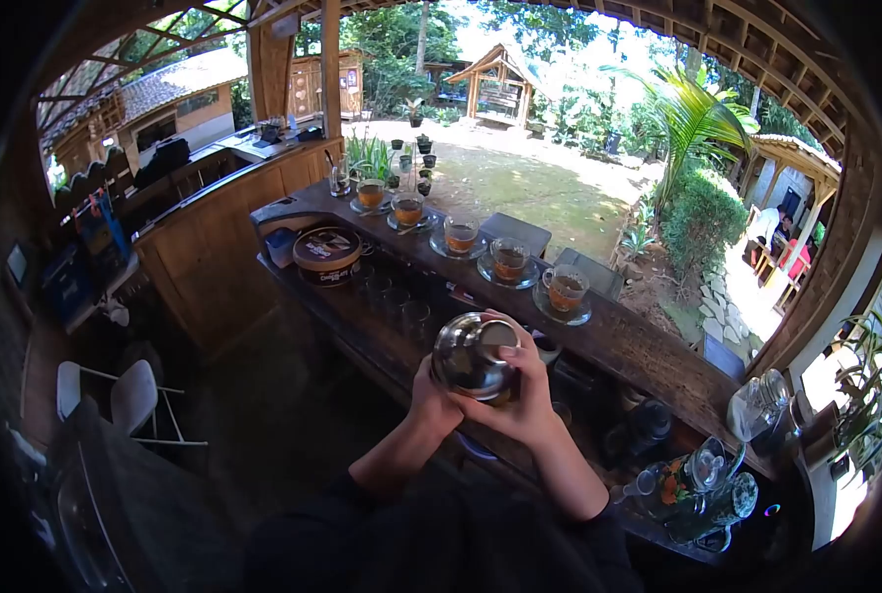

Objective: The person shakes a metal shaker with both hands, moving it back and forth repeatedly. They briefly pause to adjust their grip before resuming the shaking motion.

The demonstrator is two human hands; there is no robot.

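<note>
Both my hands hold a shiny metal shaker point(469, 358) in front of me, above the lower shelf of the dark wooden counter. My left hand point(433, 403) wraps round its near left side. On the right side, my right hand point(528, 390) grips it, with fingers over the top end and thumb below. Beyond the shaker, several glass cups of amber drink stand on saucers along the counter point(649, 361); the nearest cup point(565, 288) is just past my right hand. Part of the shaker is covered by my fingers.
A round brown tub point(326, 254) sits at the left beside several empty glasses point(394, 301). Glass jars point(757, 403) and pitchers point(703, 469) stand at the right. Folding chairs point(132, 397) are at the left. People point(785, 237) sit far off outside at the right.
</note>
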